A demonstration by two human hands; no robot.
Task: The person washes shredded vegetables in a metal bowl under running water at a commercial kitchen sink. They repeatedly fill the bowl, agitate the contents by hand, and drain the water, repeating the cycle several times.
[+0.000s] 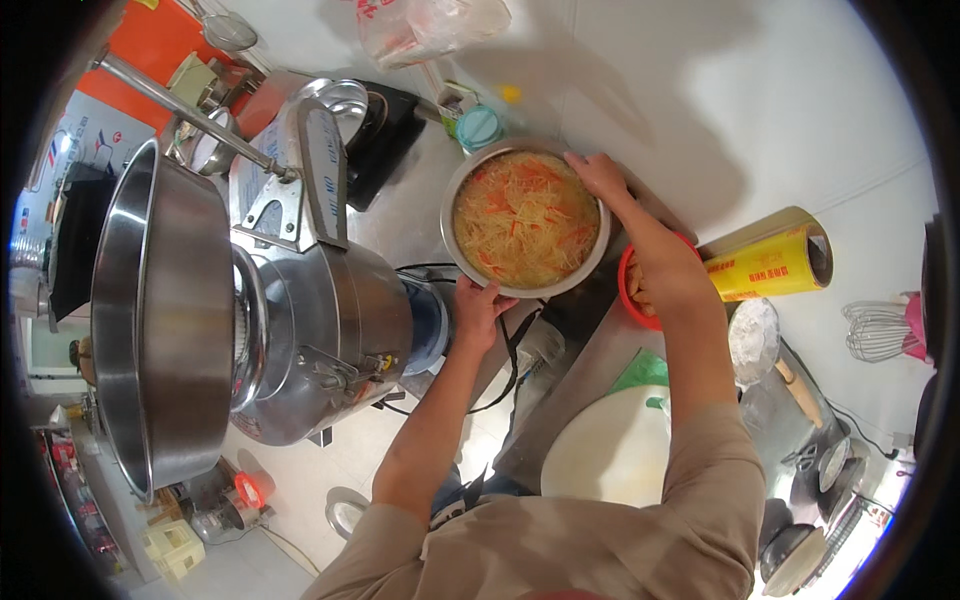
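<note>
A round metal bowl [448,229] is held level between my two hands. Thin pale shreds mixed with orange strips, in what looks like liquid, fill it [525,217]. My left hand [478,307] grips the near left side of its rim, thumb along the edge. At the far right side, my right hand [596,176] holds the rim, its fingers partly hidden. Just beyond the bowl stands a jar with a light blue lid [478,127]. Beneath my right forearm is a red plastic container [624,289] holding brown pieces.
A large stainless steel machine [337,322] with a wide metal pan [184,315] stands at left. At right are a yellow roll of wrap [772,264], a bowl of white powder [754,341] and a wooden rolling pin [799,394]. Black cables [514,345] hang below the bowl.
</note>
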